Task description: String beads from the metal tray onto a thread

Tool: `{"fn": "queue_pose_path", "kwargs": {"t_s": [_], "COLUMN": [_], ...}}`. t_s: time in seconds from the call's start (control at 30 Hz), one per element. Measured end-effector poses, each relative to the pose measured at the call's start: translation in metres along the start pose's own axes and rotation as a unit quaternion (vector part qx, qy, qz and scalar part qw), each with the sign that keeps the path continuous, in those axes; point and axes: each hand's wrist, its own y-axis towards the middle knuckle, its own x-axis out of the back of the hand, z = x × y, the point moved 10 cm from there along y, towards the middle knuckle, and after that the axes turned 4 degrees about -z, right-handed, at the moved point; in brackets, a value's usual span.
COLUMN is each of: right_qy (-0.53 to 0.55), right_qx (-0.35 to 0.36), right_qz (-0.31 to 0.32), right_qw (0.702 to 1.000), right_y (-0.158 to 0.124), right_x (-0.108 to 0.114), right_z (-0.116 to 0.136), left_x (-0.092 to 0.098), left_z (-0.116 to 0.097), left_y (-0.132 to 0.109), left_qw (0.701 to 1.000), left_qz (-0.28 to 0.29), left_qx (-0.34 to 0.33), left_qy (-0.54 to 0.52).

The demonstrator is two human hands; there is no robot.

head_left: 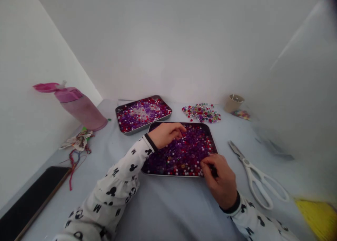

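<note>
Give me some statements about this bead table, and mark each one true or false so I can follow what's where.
1. The left hand is over the near tray. True.
2. The right hand is on the scissors. False: it is at the near tray's right front corner, and the scissors lie apart from it, farther right.
3. The pink bottle has its lid closed. False: the lid is flipped open.
4. A patch of mixed beads lies between the far tray and the brown cup. True.
5. The far tray holds only purple beads. False: red and pale ones are in it too.
</note>
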Motion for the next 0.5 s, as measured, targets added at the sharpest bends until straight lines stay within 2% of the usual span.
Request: {"fn": "queue_pose_path", "kwargs": {"t_s": [0.07,0.17,0.37,0.5], "right_qy": [0.004,0.009,0.004,0.007], "right_qx": [0.0,-0.001,-0.005,-0.002], "right_qz": [-0.001,-0.002,-0.001,-0.001], "right_qw": [1.0,1.0,1.0,1.0], "right_y": [-0.001,-0.001,-0.003,-0.004], "right_x": [-0.001,-0.001,-0.002,-0.001], "right_z": [-0.001,-0.001,-0.005,-0.004], "left_x": [0.021,0.037,0.03,0.024], "left_z": [0.018,0.038,0.05,0.053], "left_y": [-0.003,-0.008,-0.02,-0.026], "left_qw": [0.997,0.984,0.957,0.933], "left_qz": [-0.043,-0.061,0.021,0.051], "left_qx": [0.042,0.087,0.132,0.15], "left_qy": [0.055,0.144,0.257,0.323]}}
